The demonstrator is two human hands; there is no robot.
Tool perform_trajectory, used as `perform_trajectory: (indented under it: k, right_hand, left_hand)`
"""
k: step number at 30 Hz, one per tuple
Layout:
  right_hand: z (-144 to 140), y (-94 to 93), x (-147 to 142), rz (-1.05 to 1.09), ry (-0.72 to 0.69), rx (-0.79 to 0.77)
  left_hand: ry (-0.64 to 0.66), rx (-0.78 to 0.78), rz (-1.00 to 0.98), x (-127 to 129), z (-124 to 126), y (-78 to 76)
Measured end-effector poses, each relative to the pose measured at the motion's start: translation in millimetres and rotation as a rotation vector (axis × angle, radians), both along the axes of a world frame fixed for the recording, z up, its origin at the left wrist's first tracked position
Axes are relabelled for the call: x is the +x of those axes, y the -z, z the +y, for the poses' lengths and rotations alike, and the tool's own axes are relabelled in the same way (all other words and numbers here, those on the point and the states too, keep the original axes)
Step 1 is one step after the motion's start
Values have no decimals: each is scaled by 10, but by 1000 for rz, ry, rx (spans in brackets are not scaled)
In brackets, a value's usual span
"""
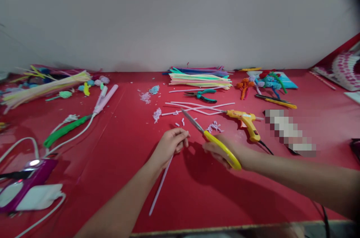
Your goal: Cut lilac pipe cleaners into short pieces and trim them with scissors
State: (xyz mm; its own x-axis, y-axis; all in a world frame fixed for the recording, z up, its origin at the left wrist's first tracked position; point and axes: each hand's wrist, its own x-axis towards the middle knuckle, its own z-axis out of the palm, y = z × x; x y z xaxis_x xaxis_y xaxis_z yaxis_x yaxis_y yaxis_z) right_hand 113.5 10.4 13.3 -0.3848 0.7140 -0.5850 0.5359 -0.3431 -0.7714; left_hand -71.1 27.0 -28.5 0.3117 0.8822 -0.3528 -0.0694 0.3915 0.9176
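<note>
My left hand [172,143] is closed around a pale lilac pipe cleaner [161,187], whose long end slants down toward the table's front edge. To its right, my right hand [222,151] grips yellow-handled scissors [225,147], the blades pointing up and left, apart from the pipe cleaner. Short cut lilac pieces [215,127] lie just beyond the scissors. Several whole lilac pipe cleaners [194,108] are spread behind them, close to a yellow glue gun [244,119] with a trailing black cord.
Pliers [201,95] rest before a bundle of colored pipe cleaners [199,79] by the wall. At left are another bundle [47,88], a pink hair straightener [105,100] and a purple power strip [30,183] with cables. Finished fuzzy figures [270,82] and tweezers [275,101] sit at right.
</note>
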Motion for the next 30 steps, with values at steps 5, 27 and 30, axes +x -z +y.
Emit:
perform_trajectory:
  k: [5, 27, 30]
  right_hand:
    - [145, 56, -121, 16, 82, 181]
    - [213, 56, -154, -121, 81, 323]
    - [197, 67, -53, -136, 36, 309]
  left_hand:
    - [170, -42, -6, 50, -87, -61]
    - [100, 23, 139, 98, -119, -61]
    - [60, 39, 110, 65, -96, -69]
